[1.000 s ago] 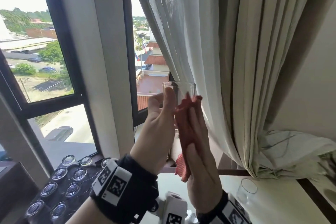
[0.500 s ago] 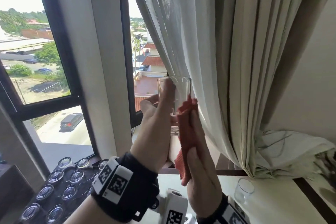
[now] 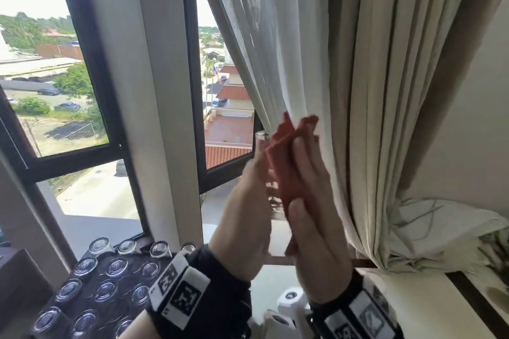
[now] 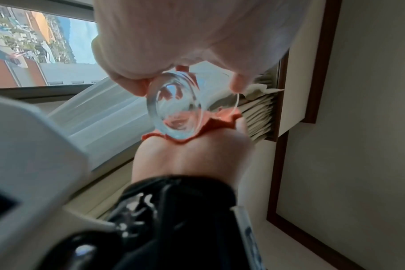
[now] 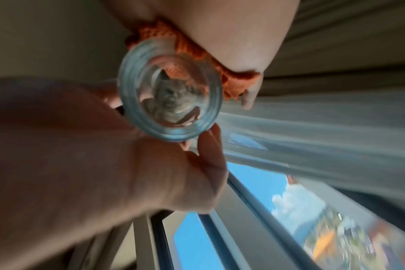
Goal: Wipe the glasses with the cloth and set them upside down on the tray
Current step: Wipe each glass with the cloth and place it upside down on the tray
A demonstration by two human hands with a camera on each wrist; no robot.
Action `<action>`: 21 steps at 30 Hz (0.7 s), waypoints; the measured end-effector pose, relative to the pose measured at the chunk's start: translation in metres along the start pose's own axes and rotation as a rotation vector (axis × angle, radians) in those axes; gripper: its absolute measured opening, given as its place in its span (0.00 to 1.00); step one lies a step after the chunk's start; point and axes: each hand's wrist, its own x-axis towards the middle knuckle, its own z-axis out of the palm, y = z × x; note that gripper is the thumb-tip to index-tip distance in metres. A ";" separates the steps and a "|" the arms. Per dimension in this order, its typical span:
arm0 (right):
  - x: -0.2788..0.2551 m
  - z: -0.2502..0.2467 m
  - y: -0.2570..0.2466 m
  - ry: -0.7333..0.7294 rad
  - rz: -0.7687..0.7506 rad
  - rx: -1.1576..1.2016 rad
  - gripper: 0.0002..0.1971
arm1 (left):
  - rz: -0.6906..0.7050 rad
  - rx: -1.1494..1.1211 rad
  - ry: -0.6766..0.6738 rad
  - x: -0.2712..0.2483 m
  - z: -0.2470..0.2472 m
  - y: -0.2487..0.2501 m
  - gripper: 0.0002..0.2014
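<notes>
From the head view, the left hand (image 3: pixel 245 226) and right hand (image 3: pixel 314 231) are raised before the window (image 3: pixel 68 85) and curtain (image 3: pixel 316 77), a clear glass (image 3: pixel 260 135) sandwiched between them with the red cloth (image 3: pixel 289 157) pressed on its right side, while upturned glasses (image 3: pixel 115 267) stand on the dark tray (image 3: pixel 91 308) at lower left. The left wrist view looks at the glass's thick base (image 4: pixel 173 109): the left grip is curled round the glass, the cloth (image 4: pixel 220 118) beneath it. In the right wrist view the right grip holds the orange-red cloth (image 5: pixel 171 36) against the glass (image 5: pixel 171 102), fingers wrapped over it.
</notes>
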 end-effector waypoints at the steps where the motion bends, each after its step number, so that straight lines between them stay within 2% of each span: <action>1: -0.010 0.003 0.003 -0.043 0.015 0.011 0.26 | 0.005 -0.013 0.006 0.003 -0.003 0.004 0.32; 2: -0.019 0.005 0.007 -0.041 0.120 0.040 0.23 | 0.017 0.001 0.025 0.006 -0.006 0.006 0.33; 3: -0.025 0.006 0.009 0.004 0.292 0.098 0.20 | 0.032 0.022 0.035 0.008 -0.009 0.006 0.33; 5: -0.027 0.004 0.014 0.125 0.571 0.276 0.26 | 0.061 0.070 -0.014 0.007 -0.008 0.005 0.30; 6: -0.025 0.001 0.020 0.129 0.587 0.334 0.30 | 0.071 0.105 -0.047 0.003 -0.006 0.004 0.28; 7: -0.019 -0.002 0.022 0.153 0.559 0.326 0.31 | 0.083 0.151 -0.066 0.000 -0.003 0.000 0.28; 10: 0.007 -0.009 0.013 0.209 0.298 0.058 0.24 | 0.109 0.240 -0.073 -0.003 0.002 -0.006 0.34; 12: 0.013 -0.006 0.002 0.102 0.143 0.012 0.25 | 0.113 0.233 -0.042 0.001 0.000 -0.009 0.33; 14: 0.005 0.002 -0.004 -0.025 0.013 -0.037 0.27 | 0.120 0.210 -0.006 0.006 -0.006 -0.007 0.23; 15: -0.004 0.006 -0.003 -0.051 0.004 -0.021 0.27 | 0.111 0.164 0.009 0.008 -0.008 -0.002 0.19; 16: -0.013 0.008 0.002 -0.064 0.026 0.014 0.27 | 0.101 0.129 0.008 0.009 -0.011 0.002 0.21; 18: -0.029 0.006 0.010 -0.015 0.183 0.075 0.31 | 0.114 0.173 0.004 0.010 -0.012 0.007 0.30; 19: -0.028 0.004 0.008 0.067 0.348 0.101 0.39 | 0.124 0.207 0.001 0.008 -0.010 0.009 0.31; 20: -0.024 0.003 0.008 0.135 0.535 0.161 0.52 | 0.128 0.205 -0.006 0.006 -0.007 0.008 0.30; 21: -0.019 -0.001 0.009 0.162 0.657 0.211 0.61 | 0.115 0.192 -0.025 0.002 -0.003 0.006 0.29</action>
